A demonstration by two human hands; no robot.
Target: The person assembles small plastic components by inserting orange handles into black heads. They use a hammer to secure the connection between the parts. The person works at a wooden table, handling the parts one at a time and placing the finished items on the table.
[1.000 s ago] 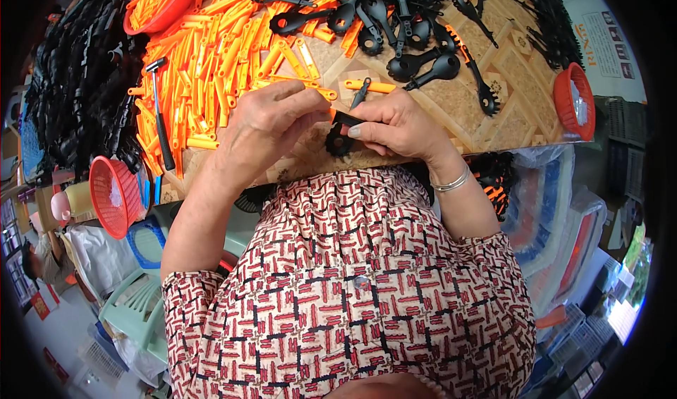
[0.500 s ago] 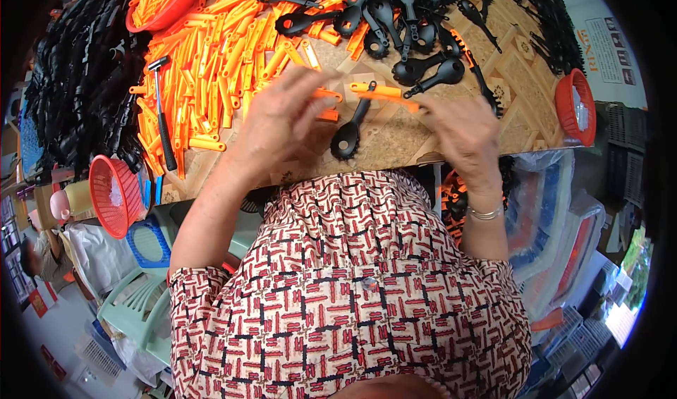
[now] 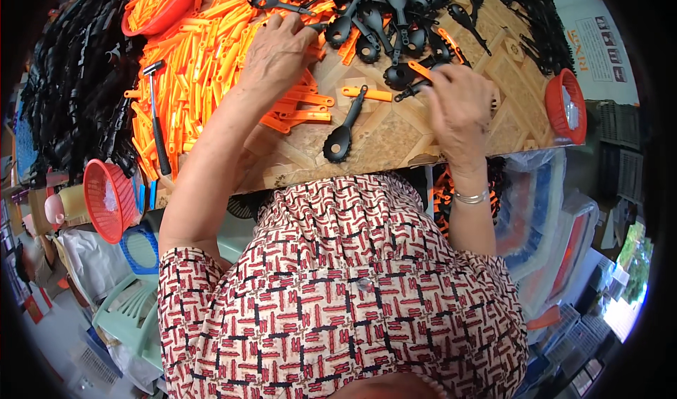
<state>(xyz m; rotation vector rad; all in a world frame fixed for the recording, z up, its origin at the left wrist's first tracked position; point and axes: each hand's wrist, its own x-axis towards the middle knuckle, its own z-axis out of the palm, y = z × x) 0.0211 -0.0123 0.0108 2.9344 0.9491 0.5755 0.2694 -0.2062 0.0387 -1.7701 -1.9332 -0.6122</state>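
Observation:
My left hand (image 3: 278, 55) reaches to the far edge of the orange handle pile, fingers bent over a black pasta spoon (image 3: 318, 27), most of which they hide. My right hand (image 3: 462, 103) is closed on an orange handle (image 3: 420, 70) that juts out at its left. Between my hands, near the table's front edge, another black pasta spoon (image 3: 340, 139) lies with its stem across a second orange handle (image 3: 377, 95). Beyond my right hand is an orange strip (image 3: 451, 44) on the table, partly hidden by the hand.
Loose orange handles (image 3: 204, 68) cover the left of the table (image 3: 398, 134), with a hammer (image 3: 159, 117) lying on them. Black utensils heap at the back (image 3: 398, 11), far left (image 3: 77, 82) and far right. Red baskets stand at left front (image 3: 106, 198), right edge (image 3: 564, 106) and back left (image 3: 159, 22).
My left hand has moved up and away to the black spoon at the back. My right hand has lifted slightly away with its orange handle. The front spoon and crossing handle lie between them.

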